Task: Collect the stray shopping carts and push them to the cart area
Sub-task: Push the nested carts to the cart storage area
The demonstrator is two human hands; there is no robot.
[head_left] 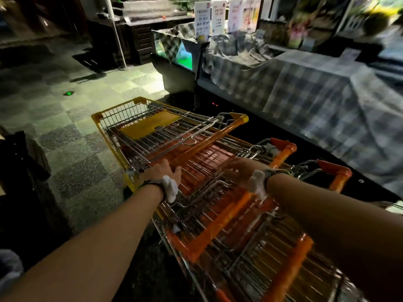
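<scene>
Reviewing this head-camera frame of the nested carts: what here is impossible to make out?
- Right hand: motion-blurred, so its grip on the nested carts is unclear.
- Cart wheels: hidden beneath the baskets.
- Nearest cart: blurred and cut off by the bottom edge.
- Signs on the counter: print too small and blurred to read.
- Goods under the checked cloth: covered.
- Cart area: not identifiable in this dark view.

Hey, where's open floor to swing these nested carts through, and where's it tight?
Open: the tiled floor left of the yellow front cart, up to the white pole. Tight: the right side, where the carts run close to the checked-cloth counters; a dark object crowds the near left.
</scene>
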